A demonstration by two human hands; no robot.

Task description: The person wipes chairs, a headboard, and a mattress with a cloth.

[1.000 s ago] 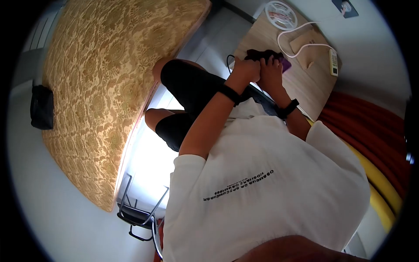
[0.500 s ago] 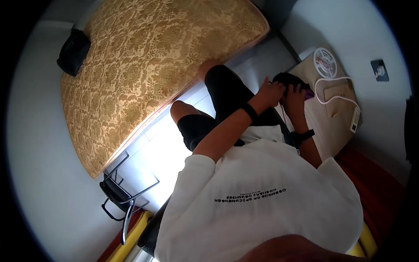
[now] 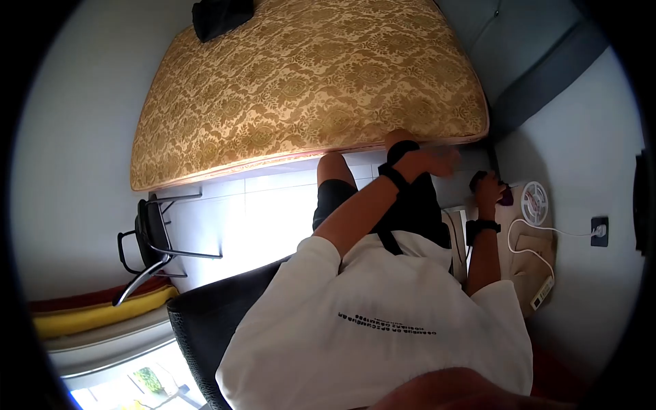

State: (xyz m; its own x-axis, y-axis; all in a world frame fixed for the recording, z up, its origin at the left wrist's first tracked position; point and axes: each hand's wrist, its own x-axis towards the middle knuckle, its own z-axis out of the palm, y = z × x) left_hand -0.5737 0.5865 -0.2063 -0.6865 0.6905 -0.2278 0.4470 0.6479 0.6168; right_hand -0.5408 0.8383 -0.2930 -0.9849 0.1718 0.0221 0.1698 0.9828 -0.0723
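Observation:
My left hand (image 3: 437, 162), a black band round its wrist, is raised over my right thigh beside the mattress edge. Motion blur smears its fingers, and I can make out nothing in it. To the right, my right hand (image 3: 488, 191) is closed over a dark bundle (image 3: 506, 196) with a purple part, at the far end of the small wooden table (image 3: 504, 236). The lower side of this bundle is hidden by the hand. My hands are apart, and the right wrist also has a black band.
A gold-patterned mattress (image 3: 307, 82) lies ahead with a black bag (image 3: 222, 17) on it. On the table are a white reel (image 3: 534, 203), brown paper (image 3: 531, 263) and a power strip (image 3: 542, 292), its cable running to a wall socket (image 3: 599, 231). A folding chair (image 3: 152, 232) stands left.
My hands, together at the dark bundle before, have separated; the left one has moved away leftward while the right one stays at the bundle. The view has turned, showing a window at lower left.

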